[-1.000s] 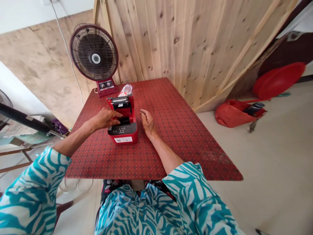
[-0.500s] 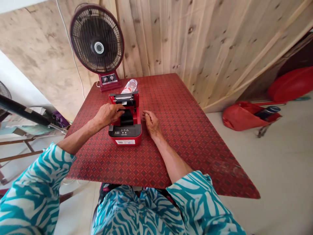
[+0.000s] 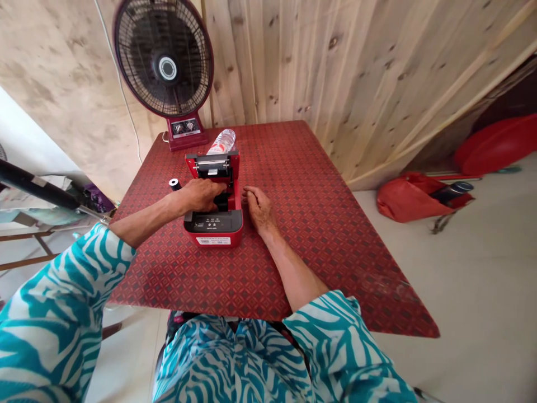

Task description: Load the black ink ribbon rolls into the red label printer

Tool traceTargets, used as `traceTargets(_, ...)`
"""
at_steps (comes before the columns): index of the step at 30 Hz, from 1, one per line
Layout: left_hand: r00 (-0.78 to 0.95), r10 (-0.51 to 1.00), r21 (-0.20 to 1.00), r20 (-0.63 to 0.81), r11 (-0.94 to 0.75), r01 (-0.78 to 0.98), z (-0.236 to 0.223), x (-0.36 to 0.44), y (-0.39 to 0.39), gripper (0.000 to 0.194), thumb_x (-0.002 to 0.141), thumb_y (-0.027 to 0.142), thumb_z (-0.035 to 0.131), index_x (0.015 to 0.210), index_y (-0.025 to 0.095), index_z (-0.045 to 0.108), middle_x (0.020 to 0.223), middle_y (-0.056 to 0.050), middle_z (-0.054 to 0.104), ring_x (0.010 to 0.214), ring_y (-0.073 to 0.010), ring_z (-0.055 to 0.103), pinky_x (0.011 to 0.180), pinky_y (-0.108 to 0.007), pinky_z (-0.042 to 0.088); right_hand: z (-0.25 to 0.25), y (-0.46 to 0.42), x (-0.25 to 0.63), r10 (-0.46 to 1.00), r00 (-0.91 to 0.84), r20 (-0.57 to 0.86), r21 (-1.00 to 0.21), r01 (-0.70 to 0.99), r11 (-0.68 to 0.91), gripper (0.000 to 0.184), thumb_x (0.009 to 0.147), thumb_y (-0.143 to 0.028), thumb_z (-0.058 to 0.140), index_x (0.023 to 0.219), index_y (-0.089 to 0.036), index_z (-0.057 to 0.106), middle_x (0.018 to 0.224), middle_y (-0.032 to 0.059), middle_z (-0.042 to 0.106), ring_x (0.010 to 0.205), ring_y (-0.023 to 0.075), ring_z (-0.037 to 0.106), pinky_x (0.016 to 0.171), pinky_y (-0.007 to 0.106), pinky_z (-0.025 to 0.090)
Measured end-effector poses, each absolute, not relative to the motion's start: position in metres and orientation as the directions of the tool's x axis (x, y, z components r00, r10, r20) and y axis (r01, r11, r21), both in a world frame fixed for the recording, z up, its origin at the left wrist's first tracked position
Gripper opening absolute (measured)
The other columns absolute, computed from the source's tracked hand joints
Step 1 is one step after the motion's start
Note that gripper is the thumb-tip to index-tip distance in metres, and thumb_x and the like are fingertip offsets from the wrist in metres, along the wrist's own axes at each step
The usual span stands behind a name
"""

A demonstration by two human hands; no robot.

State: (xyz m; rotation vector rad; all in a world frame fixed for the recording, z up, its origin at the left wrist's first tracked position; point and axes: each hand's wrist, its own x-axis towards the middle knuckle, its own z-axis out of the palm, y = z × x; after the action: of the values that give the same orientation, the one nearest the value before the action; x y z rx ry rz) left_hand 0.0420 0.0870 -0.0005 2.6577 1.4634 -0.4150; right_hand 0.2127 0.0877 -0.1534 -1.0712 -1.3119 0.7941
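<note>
A red and black label printer (image 3: 213,240) stands on the table with its lid (image 3: 212,162) raised. My left hand (image 3: 203,195) reaches into its bay from the left, index finger stretched out and thumb lower down. I see nothing held between them, though the fingertips are partly against the dark inside. Just right of the printer, my right hand (image 3: 260,210) rests on the table, fingers loosely bent and apart, holding nothing. A small black roll (image 3: 174,184) with a white core shows beyond my left wrist.
On the red patterned table (image 3: 319,235), a clear plastic bottle (image 3: 222,142) lies behind the printer. A maroon fan (image 3: 168,70) stands at the back left corner. A red bag (image 3: 403,198) with a dark bottle is on the floor at right.
My left hand has moved right and deeper over the printer's bay, its index finger now straighter. The black roll has come into sight behind my wrist. My right hand stays beside the printer.
</note>
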Motion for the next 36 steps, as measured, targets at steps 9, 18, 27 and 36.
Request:
traceTargets(9, 0.416, 0.909, 0.131, -0.01, -0.412, 0.902, 0.022, 0.022, 0.058, 0.039, 0.078, 0.032, 0.065, 0.113, 0.017, 0.065, 0.091, -0.006, 0.071, 0.085, -0.0243, 0.068, 0.077, -0.033, 0.051, -0.154, 0.092, 0.208, 0.923, 0.135, 0.361, -0.932, 0.082, 0.353, 0.034, 0.087, -0.046, 0.045, 0.098, -0.023, 0.068, 0.094, 0.0073, 0.074, 0.091, 0.0226, 0.071, 0.093, 0.047, 0.054)
traceTargets(18, 0.145, 0.974, 0.896, 0.177, -0.22, 0.387, 0.021, 0.017, 0.027, 0.038, 0.065, 0.046, 0.079, 0.087, 0.016, 0.07, 0.081, -0.004, 0.072, 0.076, -0.0215, 0.067, 0.068, -0.033, 0.056, -0.086, 0.045, 0.206, 0.851, 0.234, 0.47, -0.87, -0.036, 0.491, 0.029, 0.091, -0.051, 0.051, 0.1, -0.027, 0.067, 0.099, 0.005, 0.075, 0.098, 0.0212, 0.07, 0.093, 0.041, 0.055)
traceTargets(27, 0.0, 0.983, 0.976, 0.186, -0.185, 0.117, 0.006, 0.057, 0.015, 0.048, 0.061, 0.043, 0.085, 0.097, 0.016, 0.069, 0.094, -0.005, 0.075, 0.084, -0.0216, 0.07, 0.082, -0.037, 0.058, -0.065, 0.02, 0.189, 0.86, -0.017, 0.51, -0.847, -0.187, 0.498, 0.047, 0.084, -0.056, 0.063, 0.122, -0.03, 0.056, 0.118, 0.0064, 0.07, 0.106, 0.0218, 0.067, 0.098, 0.044, 0.055)
traceTargets(36, 0.262, 0.912, 0.887, 0.317, -0.383, 0.26, 0.019, 0.026, 0.004, 0.062, 0.078, 0.061, 0.071, 0.122, 0.018, 0.061, 0.12, -0.014, 0.07, 0.108, -0.0271, 0.068, 0.093, -0.04, 0.056, -0.055, 0.029, 0.201, 0.965, -0.09, 0.247, -0.832, -0.529, 0.164, 0.04, 0.08, -0.055, 0.064, 0.105, -0.025, 0.065, 0.085, 0.001, 0.074, 0.074, 0.0164, 0.069, 0.075, 0.035, 0.059)
